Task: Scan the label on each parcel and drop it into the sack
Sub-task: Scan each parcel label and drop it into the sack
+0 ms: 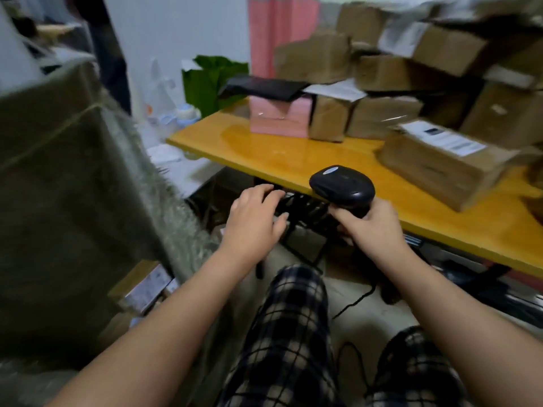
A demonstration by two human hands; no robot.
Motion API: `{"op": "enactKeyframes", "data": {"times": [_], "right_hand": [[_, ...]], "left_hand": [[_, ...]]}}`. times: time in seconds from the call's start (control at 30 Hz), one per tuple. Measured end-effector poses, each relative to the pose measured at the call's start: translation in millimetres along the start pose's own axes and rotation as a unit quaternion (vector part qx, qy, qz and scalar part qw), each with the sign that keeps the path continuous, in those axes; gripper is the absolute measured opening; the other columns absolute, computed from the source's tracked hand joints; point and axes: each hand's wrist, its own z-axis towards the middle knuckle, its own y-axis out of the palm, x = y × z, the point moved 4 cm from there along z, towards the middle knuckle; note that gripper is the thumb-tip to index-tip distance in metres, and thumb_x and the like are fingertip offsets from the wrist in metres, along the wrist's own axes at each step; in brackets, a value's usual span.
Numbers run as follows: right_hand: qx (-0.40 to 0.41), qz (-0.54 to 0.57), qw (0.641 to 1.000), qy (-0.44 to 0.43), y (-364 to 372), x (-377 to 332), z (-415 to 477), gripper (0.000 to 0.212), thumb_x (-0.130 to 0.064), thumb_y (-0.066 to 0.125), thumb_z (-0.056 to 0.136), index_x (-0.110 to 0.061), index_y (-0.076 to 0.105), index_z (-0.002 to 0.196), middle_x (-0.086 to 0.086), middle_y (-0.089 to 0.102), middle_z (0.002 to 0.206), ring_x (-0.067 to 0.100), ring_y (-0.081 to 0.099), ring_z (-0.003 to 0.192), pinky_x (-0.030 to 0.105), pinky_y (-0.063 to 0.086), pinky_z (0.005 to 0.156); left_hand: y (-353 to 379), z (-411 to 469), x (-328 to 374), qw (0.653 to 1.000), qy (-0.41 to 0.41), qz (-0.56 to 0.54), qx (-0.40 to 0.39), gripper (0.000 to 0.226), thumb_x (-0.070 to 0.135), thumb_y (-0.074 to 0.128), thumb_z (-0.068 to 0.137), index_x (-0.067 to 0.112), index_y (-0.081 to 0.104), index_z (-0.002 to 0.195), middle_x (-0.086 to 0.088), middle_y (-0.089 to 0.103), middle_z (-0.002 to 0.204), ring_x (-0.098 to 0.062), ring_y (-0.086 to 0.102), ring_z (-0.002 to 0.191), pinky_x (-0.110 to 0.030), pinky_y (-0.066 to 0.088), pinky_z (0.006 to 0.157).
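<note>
My right hand (373,223) grips the handle of a black barcode scanner (342,186), whose head sits just above the front edge of the yellow table (282,160). My left hand (255,218) hovers empty with relaxed fingers, left of the scanner and below the table edge. A large grey-green woven sack (67,207) stands at the left, its frayed rim near my left forearm. Brown cardboard parcels are piled on the table; the nearest one (440,163) bears a white label on top. A pink parcel (279,118) stands further back.
A black plastic bag (261,86) lies on the pink parcel. A green bag (211,80) stands behind the table's far corner. The scanner's black cable (355,301) trails to the floor between my knees. A labelled box (144,286) lies on the floor by the sack.
</note>
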Motion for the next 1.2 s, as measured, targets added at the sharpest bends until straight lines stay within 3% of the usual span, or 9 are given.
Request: {"op": "enactKeyframes", "data": {"times": [0.2, 0.43, 0.6, 0.67, 0.8, 0.87, 0.97, 1.1, 1.2], "right_hand": [[0.126, 0.004, 0.992, 0.021, -112, 22, -9, 0.015, -0.015, 0.075, 0.080, -0.020, 0.064, 0.090, -0.005, 0.065, 0.075, 0.013, 0.060, 0.075, 0.020, 0.044, 0.063], [0.246, 0.058, 0.965, 0.066, -188, 50, -14, 0.023, -0.023, 0.075, 0.080, -0.025, 0.066, 0.101, -0.004, 0.069, 0.089, 0.017, 0.065, 0.091, 0.033, 0.050, 0.081], [0.245, 0.128, 0.956, 0.095, -189, 46, 4, 0.021, -0.030, 0.072, 0.084, -0.028, 0.062, 0.103, -0.016, 0.062, 0.089, -0.001, 0.054, 0.086, 0.019, 0.040, 0.072], [0.225, 0.125, 0.961, 0.102, -185, 44, 14, 0.021, -0.032, 0.070, 0.085, -0.028, 0.061, 0.103, -0.018, 0.058, 0.086, -0.004, 0.051, 0.080, 0.015, 0.037, 0.066], [0.194, 0.137, 0.964, 0.124, -176, 40, 25, 0.016, -0.037, 0.068, 0.087, -0.028, 0.059, 0.097, -0.013, 0.060, 0.090, 0.007, 0.057, 0.087, 0.020, 0.045, 0.073], [0.177, 0.191, 0.955, 0.144, -170, 39, 27, 0.013, -0.038, 0.067, 0.087, -0.032, 0.058, 0.093, -0.007, 0.062, 0.097, 0.018, 0.063, 0.094, 0.036, 0.055, 0.084], [0.152, 0.288, 0.928, 0.181, -159, 41, 27, 0.026, -0.039, 0.069, 0.085, -0.026, 0.058, 0.106, 0.000, 0.060, 0.109, 0.025, 0.062, 0.102, 0.040, 0.058, 0.083], [0.158, 0.316, 0.918, 0.180, -152, 45, 23, 0.021, -0.038, 0.070, 0.085, -0.029, 0.057, 0.099, 0.000, 0.060, 0.109, 0.027, 0.062, 0.102, 0.044, 0.058, 0.086], [0.173, 0.331, 0.913, 0.163, -155, 47, 18, 0.023, -0.036, 0.069, 0.085, -0.029, 0.059, 0.104, 0.001, 0.062, 0.115, 0.025, 0.061, 0.105, 0.045, 0.055, 0.090]], "left_hand": [[18, 52, 110, 0.992, 0.121, -0.034, -0.027, 0.046, 0.036, 0.050, 0.096, 0.021, 0.044, 0.139, -0.003, 0.041, 0.144, -0.023, 0.035, 0.132, -0.038, 0.031, 0.106], [41, 109, 201, 0.977, 0.193, -0.077, -0.047, 0.050, 0.042, 0.045, 0.097, 0.020, 0.041, 0.142, -0.005, 0.036, 0.148, -0.024, 0.030, 0.136, -0.040, 0.029, 0.109], [68, 170, 219, 0.980, 0.142, -0.023, -0.135, 0.046, 0.046, 0.023, 0.102, 0.038, 0.030, 0.147, -0.006, 0.003, 0.161, -0.031, -0.003, 0.147, -0.050, 0.000, 0.117], [73, 187, 219, 0.978, 0.115, -0.044, -0.166, 0.044, 0.048, 0.022, 0.101, 0.039, 0.038, 0.141, -0.006, 0.003, 0.161, -0.032, -0.008, 0.147, -0.057, -0.007, 0.114], [72, 207, 216, 0.973, 0.102, -0.122, -0.165, 0.024, 0.047, 0.045, 0.095, 0.026, 0.048, 0.105, -0.005, 0.047, 0.132, -0.032, 0.031, 0.134, -0.057, 0.020, 0.111], [70, 210, 206, 0.974, 0.091, -0.122, -0.171, 0.045, 0.055, 0.051, 0.090, 0.023, 0.045, 0.121, -0.007, 0.044, 0.135, -0.031, 0.031, 0.132, -0.047, 0.028, 0.107], [67, 206, 185, 0.972, 0.031, -0.104, -0.209, 0.081, 0.072, 0.051, 0.080, 0.033, 0.026, 0.147, -0.007, 0.018, 0.156, -0.033, 0.015, 0.142, -0.053, 0.020, 0.110], [56, 188, 166, 0.956, 0.009, -0.250, -0.156, 0.076, 0.054, 0.067, 0.081, 0.023, 0.034, 0.141, -0.009, 0.029, 0.143, -0.028, 0.036, 0.132, -0.039, 0.030, 0.108], [45, 169, 147, 0.946, 0.000, -0.310, -0.097, 0.083, 0.038, 0.070, 0.084, 0.015, 0.022, 0.149, -0.011, 0.026, 0.147, -0.026, 0.034, 0.133, -0.034, 0.028, 0.109]]}}
